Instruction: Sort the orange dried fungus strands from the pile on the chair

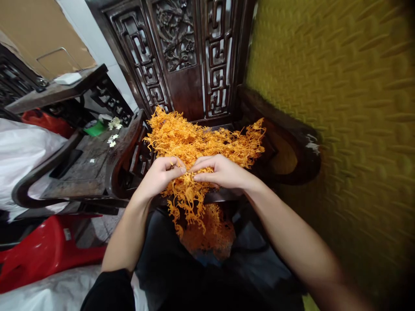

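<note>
A large heap of orange plastic-looking pieces (pixel 194 138), branched and tangled like small molded sprigs, lies on the seat of a dark carved wooden chair. My left hand (pixel 164 175) is at the heap's front edge, thumb and fingers pinched on one orange piece. Close beside it, my right hand (pixel 218 170) pinches at the same spot, its fingertips almost meeting the left ones. The small part between the fingertips is mostly hidden. Strands of orange pieces (pixel 188 203) hang over the seat's front edge below my hands.
The carved chair back (pixel 186 90) rises behind the heap. Left stands a wooden side table (pixel 84 168) with a green item (pixel 95 128) and pale bits. A red plastic stool (pixel 39 250) and white sacks (pixel 22 151) sit further left. Yellow textured sheeting (pixel 340 86) fills the right side.
</note>
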Action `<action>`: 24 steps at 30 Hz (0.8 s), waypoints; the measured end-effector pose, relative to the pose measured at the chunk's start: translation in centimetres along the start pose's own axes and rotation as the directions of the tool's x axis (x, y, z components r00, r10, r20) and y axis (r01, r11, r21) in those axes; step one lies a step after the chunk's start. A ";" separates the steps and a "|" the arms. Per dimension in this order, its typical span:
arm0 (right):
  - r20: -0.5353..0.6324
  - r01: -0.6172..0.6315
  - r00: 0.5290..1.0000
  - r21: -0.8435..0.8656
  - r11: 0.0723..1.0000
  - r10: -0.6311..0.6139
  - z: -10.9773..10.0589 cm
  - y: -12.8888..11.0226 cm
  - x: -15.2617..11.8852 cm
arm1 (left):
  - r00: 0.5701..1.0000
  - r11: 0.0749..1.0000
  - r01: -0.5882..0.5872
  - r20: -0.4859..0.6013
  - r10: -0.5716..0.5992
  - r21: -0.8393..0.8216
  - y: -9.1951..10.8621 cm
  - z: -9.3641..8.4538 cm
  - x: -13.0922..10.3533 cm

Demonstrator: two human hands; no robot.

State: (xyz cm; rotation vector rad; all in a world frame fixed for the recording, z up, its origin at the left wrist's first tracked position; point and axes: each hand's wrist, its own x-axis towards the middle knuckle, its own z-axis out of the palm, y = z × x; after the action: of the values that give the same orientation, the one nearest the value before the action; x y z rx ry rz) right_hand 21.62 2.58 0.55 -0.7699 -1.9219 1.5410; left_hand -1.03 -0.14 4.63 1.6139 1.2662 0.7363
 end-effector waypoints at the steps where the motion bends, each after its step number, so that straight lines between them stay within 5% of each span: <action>1: -0.005 -0.014 1.000 -0.007 1.000 0.014 0.2 0.0 0.1 | 1.000 1.000 -0.001 -0.004 0.001 0.006 0.0 0.0 0.0; 3: -0.092 -0.040 0.995 0.008 0.999 0.041 0.2 0.1 0.3 | 1.000 1.000 -0.004 -0.005 0.004 0.021 0.1 -0.1 -0.1; 5: -0.336 0.004 0.942 0.064 0.998 0.018 -0.5 0.3 0.6 | 1.000 0.999 0.000 0.008 0.000 0.042 0.2 -0.4 -0.4; 6: -0.511 0.072 0.859 0.092 0.993 -0.015 -1.2 0.6 0.7 | 1.000 0.999 0.005 0.020 -0.006 0.053 0.3 -0.5 -0.6; 9: -0.894 0.338 0.445 0.113 0.934 -0.053 -4.1 1.4 0.7 | 0.999 0.998 0.025 0.036 -0.027 0.063 0.3 -0.7 -1.0; 10: -0.933 0.395 0.358 0.116 0.911 -0.037 -5.0 1.6 0.6 | 0.999 0.998 0.022 0.026 -0.024 0.056 0.3 -0.7 -1.0; 11: -0.948 0.430 0.318 0.121 0.894 -0.025 -5.6 1.7 0.4 | 1.000 0.999 0.014 0.009 -0.014 0.046 0.2 -0.7 -1.0; 13: -0.931 0.445 0.363 0.138 0.885 -0.037 -5.9 1.6 0.0 | 0.999 1.000 -0.007 -0.040 0.008 0.022 0.0 -0.5 -0.8; 21: -0.552 0.298 0.823 0.217 0.930 -0.135 -1.0 -1.0 -0.9 | 0.974 0.993 -0.027 -0.222 0.052 0.116 -0.5 0.4 0.4; 24: -0.449 0.199 0.881 0.070 0.977 -0.148 0.0 -1.6 -0.9 | 0.970 0.989 -0.033 -0.233 0.066 0.143 -0.6 0.8 0.7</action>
State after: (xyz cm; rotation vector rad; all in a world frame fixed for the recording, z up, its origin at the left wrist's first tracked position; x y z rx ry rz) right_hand 22.10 1.62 2.01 -0.7931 -1.5088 1.2262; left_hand -0.39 0.29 3.75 1.7120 1.4793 0.9116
